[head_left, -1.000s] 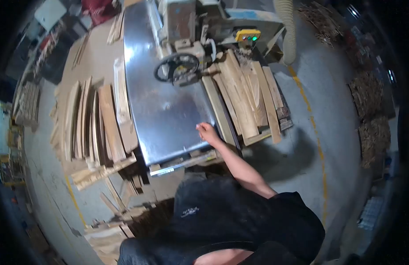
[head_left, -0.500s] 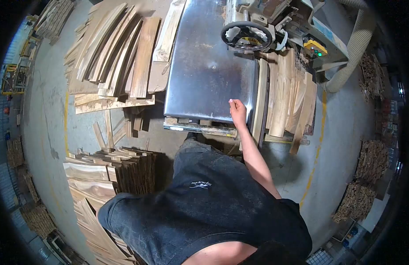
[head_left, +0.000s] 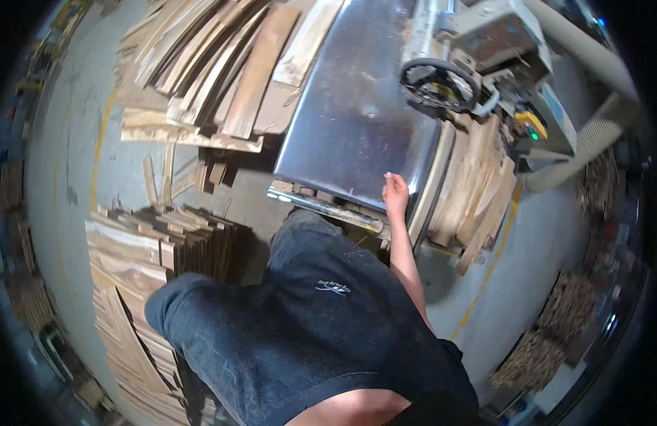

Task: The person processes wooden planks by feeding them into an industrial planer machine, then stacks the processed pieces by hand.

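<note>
My right hand (head_left: 394,194) is at the near right corner of a shiny metal machine table (head_left: 343,142). Its fingers are curled together, and nothing shows in them. A long narrow board (head_left: 433,186) runs along the table's right edge, close beside this hand. My left hand is out of sight; on that side only the dark shirt (head_left: 222,326) shows, leaning over toward a tall stack of thin wooden boards (head_left: 126,257) at the lower left.
A black handwheel (head_left: 441,84) sits over the table's far right part, near a yellow control box (head_left: 531,124) with a green light and a ribbed hose (head_left: 591,142). Curved boards (head_left: 201,57) lie on a bench to the left. More boards (head_left: 478,177) are piled on the right.
The view has turned and shifted, so the machine table appears tilted to the right. My right hand stays by the same table corner with its fingers curled.
</note>
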`<state>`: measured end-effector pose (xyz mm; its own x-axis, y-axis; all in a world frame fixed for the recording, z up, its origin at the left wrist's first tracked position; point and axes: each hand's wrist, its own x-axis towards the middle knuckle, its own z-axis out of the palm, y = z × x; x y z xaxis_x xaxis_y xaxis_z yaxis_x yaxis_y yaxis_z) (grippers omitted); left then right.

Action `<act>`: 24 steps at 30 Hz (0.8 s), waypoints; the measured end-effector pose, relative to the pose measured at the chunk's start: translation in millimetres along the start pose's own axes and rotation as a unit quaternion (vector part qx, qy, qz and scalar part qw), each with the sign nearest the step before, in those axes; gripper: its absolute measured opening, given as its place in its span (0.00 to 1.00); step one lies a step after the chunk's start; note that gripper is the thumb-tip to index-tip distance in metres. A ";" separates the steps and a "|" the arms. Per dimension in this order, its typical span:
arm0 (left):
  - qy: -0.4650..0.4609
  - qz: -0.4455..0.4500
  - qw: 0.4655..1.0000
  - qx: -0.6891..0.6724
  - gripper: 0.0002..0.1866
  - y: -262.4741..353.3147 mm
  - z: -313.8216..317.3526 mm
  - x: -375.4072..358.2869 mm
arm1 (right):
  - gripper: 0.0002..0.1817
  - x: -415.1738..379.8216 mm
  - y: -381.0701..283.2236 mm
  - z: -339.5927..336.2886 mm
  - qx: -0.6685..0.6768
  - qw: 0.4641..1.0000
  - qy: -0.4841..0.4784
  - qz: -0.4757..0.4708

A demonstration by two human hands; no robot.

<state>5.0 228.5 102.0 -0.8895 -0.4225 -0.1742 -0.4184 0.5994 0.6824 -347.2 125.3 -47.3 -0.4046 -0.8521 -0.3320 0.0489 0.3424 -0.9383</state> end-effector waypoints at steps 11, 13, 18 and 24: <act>-0.023 -0.044 0.999 -0.011 0.10 -84.8 -57.2 0.6 | 0.10 4.8 -1.7 4.8 0.004 0.999 0.029 0.022; 0.194 -0.030 0.960 0.201 0.08 -140.9 -47.4 -5.1 | 0.10 4.4 -2.7 10.9 0.010 0.998 0.050 0.039; 0.368 -0.330 0.842 0.216 0.42 -273.3 -166.5 78.6 | 0.11 3.7 0.5 13.8 -0.009 0.998 0.064 0.014; 0.374 -0.317 0.869 0.067 0.50 -297.8 -180.0 102.5 | 0.13 -16.5 -15.1 6.2 0.021 0.999 0.013 0.034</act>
<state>71.4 -115.7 8.7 -0.1253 -0.9904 0.0586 -0.8433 0.1375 0.5195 -335.6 131.7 -28.2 -0.4234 -0.8159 -0.3937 0.1157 0.3823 -0.9168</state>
